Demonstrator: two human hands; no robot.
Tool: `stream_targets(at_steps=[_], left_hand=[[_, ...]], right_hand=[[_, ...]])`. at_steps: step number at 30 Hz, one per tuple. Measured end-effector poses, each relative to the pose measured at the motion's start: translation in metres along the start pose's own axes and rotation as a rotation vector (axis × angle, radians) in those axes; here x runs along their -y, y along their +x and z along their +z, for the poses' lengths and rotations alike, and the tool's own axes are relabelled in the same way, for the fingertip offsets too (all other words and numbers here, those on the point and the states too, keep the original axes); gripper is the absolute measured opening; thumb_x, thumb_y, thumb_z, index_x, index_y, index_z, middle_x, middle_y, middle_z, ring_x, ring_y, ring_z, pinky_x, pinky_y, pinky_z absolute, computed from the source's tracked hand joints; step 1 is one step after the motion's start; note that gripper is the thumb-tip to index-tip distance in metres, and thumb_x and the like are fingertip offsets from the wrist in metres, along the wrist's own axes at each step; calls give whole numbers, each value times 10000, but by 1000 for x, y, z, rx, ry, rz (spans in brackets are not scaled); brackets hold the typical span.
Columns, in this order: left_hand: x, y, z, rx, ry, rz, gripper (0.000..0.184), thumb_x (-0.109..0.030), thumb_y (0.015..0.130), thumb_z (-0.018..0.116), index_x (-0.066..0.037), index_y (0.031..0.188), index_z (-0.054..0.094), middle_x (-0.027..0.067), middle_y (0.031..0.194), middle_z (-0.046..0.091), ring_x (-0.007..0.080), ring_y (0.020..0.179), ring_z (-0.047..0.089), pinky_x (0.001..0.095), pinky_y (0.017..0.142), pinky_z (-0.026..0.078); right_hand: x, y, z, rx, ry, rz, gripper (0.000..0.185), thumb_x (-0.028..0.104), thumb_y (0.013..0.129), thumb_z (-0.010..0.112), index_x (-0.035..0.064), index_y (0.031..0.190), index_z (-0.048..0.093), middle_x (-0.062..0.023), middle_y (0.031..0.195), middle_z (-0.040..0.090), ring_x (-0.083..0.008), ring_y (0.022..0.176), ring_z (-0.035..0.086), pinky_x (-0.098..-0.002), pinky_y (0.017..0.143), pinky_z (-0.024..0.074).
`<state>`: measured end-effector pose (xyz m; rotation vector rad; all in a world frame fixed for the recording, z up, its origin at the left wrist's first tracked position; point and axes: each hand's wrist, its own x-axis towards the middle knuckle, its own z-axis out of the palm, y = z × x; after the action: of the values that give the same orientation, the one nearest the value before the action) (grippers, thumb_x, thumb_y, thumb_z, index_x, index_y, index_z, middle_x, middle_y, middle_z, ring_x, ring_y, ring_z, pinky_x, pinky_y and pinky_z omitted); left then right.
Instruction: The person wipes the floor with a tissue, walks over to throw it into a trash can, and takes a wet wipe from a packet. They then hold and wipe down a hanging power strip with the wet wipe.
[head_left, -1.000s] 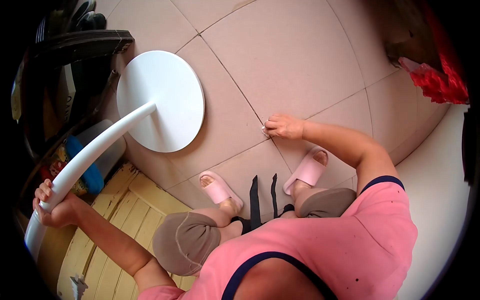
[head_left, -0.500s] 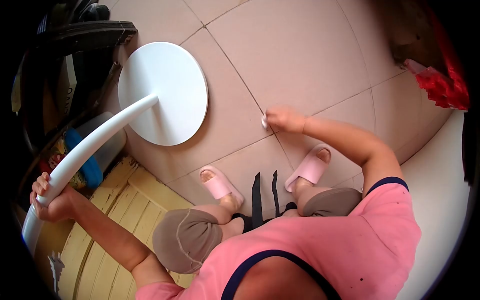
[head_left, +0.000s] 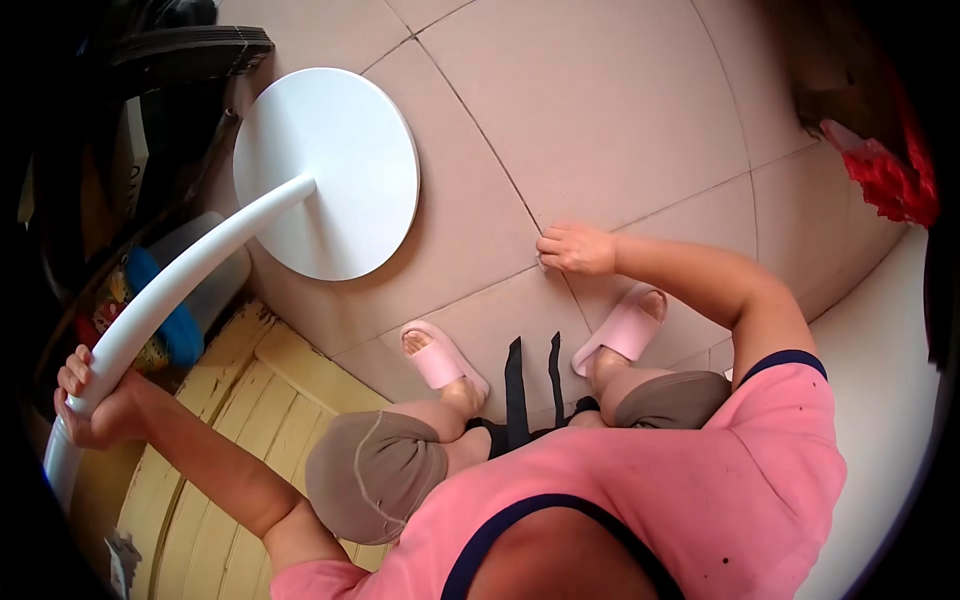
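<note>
the tiled floor [head_left: 600, 110] bears a round-based white stand [head_left: 360, 130] and two pink slippers [head_left: 628, 332]. the left hand [head_left: 98, 405] curls around the stand's curved pole [head_left: 180, 285]; the right hand [head_left: 580, 248], fingers bunched, pinches a white scrap [head_left: 542, 263] near the floor.

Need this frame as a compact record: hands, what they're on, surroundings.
left_hand: left hand, wrapped around the white curved pole
right_hand: right hand, low at the tiled floor, fingers closed on a small white scrap
scrap_material: cannot tell
pole_joins: round white disc
footwear: pink slippers, one on each foot
left_side: yellow slatted wooden panel, blue-rimmed container
right_side: crinkled red plastic
</note>
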<state>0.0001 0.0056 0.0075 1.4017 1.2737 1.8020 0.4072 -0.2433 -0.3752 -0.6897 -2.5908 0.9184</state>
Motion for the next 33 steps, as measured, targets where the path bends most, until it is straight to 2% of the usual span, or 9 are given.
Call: stream_targets(at_steps=[4, 8, 10, 13, 15, 18, 25, 29, 33], left_hand=[[0, -1, 3, -9, -10, 13, 108, -166, 682, 494, -93, 645, 425, 40, 624, 416, 172, 589, 442, 329, 658, 401], [2, 10, -10, -34, 26, 7, 133, -198, 670, 500, -101, 623, 422, 35, 623, 419, 193, 615, 446, 351, 710, 413], [3, 8, -7, -34, 21, 20, 132, -192, 673, 498, -101, 619, 420, 34, 619, 417, 191, 615, 446, 351, 709, 412], [2, 6, -4, -44, 25, 20, 130, -178, 679, 493, -101, 610, 416, 33, 612, 414, 188, 617, 446, 352, 714, 414], [2, 4, -3, -51, 20, 11, 129, -170, 683, 491, -102, 606, 413, 33, 608, 412, 187, 617, 447, 353, 720, 416], [2, 4, -1, -42, 24, 5, 123, -158, 688, 484, -104, 600, 415, 34, 603, 410, 187, 611, 449, 359, 736, 421], [1, -4, 10, -22, 16, 63, 112, -152, 693, 517, -81, 643, 446, 40, 636, 415, 161, 595, 421, 324, 645, 379], [0, -10, 17, -37, 41, 72, 124, -161, 683, 523, -81, 635, 440, 36, 632, 418, 158, 592, 421, 317, 642, 380], [3, -11, 17, -34, 21, 74, 133, -160, 697, 518, -82, 632, 434, 37, 626, 420, 152, 595, 430, 311, 637, 387]], right_hand=[[-25, -7, -14, -62, 70, 97, 138, 97, 725, 556, 45, 849, 528, -99, 906, 479, -259, 872, 501, -371, 750, 438], [-60, -13, -60, -412, -7, 358, 149, 71, 719, 596, 57, 860, 553, -95, 842, 521, -274, 775, 541, -380, 654, 458], [-65, -20, -75, -593, -12, 609, 183, 66, 723, 619, 83, 904, 596, -81, 852, 554, -266, 764, 560, -372, 631, 468], [-29, -12, -53, -452, 152, 423, 200, 56, 757, 589, 79, 955, 607, -103, 893, 551, -277, 798, 566, -365, 657, 480], [-8, -5, -19, -208, 156, 259, 105, 68, 747, 551, 50, 849, 571, -116, 858, 510, -300, 824, 555, -387, 686, 476], [-22, -5, -3, -125, 194, 98, 74, 95, 735, 553, 50, 794, 547, -131, 831, 493, -302, 833, 552, -413, 672, 460], [-69, -9, -90, -642, -28, 726, 140, 55, 743, 582, 103, 874, 592, -75, 843, 551, -262, 740, 572, -360, 619, 468], [-62, -53, -88, -310, -82, 482, 150, 62, 743, 583, 119, 881, 599, -63, 853, 553, -265, 791, 571, -367, 646, 474], [-77, -19, -87, -421, -2, 646, 141, 104, 755, 581, 105, 896, 580, -91, 864, 544, -279, 817, 560, -377, 676, 472]])
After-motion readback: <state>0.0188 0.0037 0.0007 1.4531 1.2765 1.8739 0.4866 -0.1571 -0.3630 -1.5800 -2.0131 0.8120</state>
